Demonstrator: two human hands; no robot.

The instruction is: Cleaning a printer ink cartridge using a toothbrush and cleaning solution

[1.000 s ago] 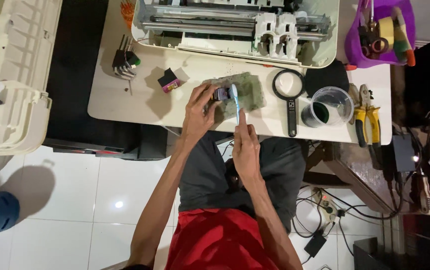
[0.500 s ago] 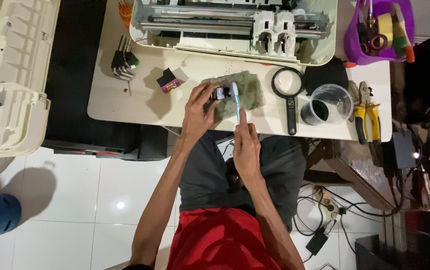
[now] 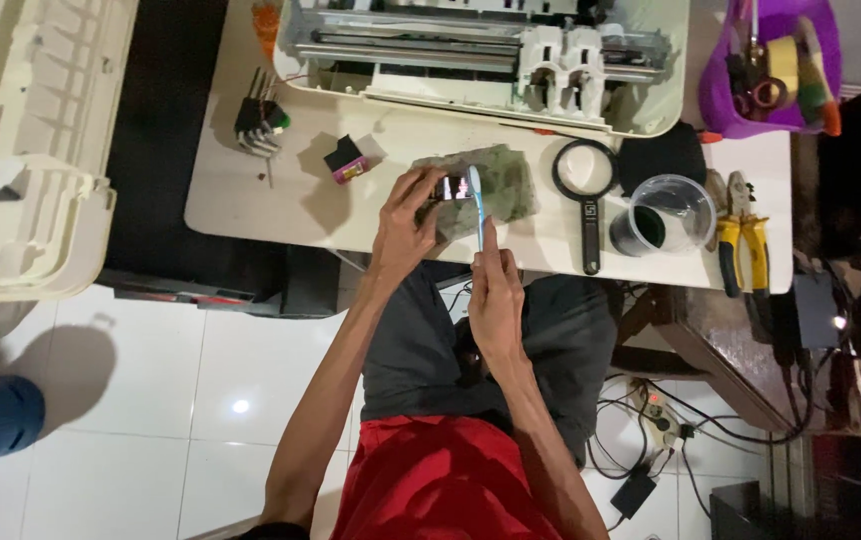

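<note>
My left hand [image 3: 405, 225] grips a small dark ink cartridge [image 3: 447, 188] just above the front edge of the white table [image 3: 250, 200]. My right hand [image 3: 495, 295] holds a light blue toothbrush [image 3: 475, 205] upright, its head against the cartridge. A crumpled greenish cloth [image 3: 505, 180] lies on the table right behind both hands. An opened printer [image 3: 480, 50] with its carriage exposed stands at the back of the table.
A second cartridge, black with a pink label [image 3: 347, 160], and a hex key set [image 3: 258, 122] lie to the left. A magnifying glass [image 3: 586, 190], a clear plastic cup [image 3: 668, 213], yellow-handled pliers [image 3: 742, 240] and a purple tool basket [image 3: 770, 70] are to the right. A printer cover [image 3: 20, 150] rests far left.
The toothbrush has shifted slightly against the cartridge; both hands stay in the same place above the table edge.
</note>
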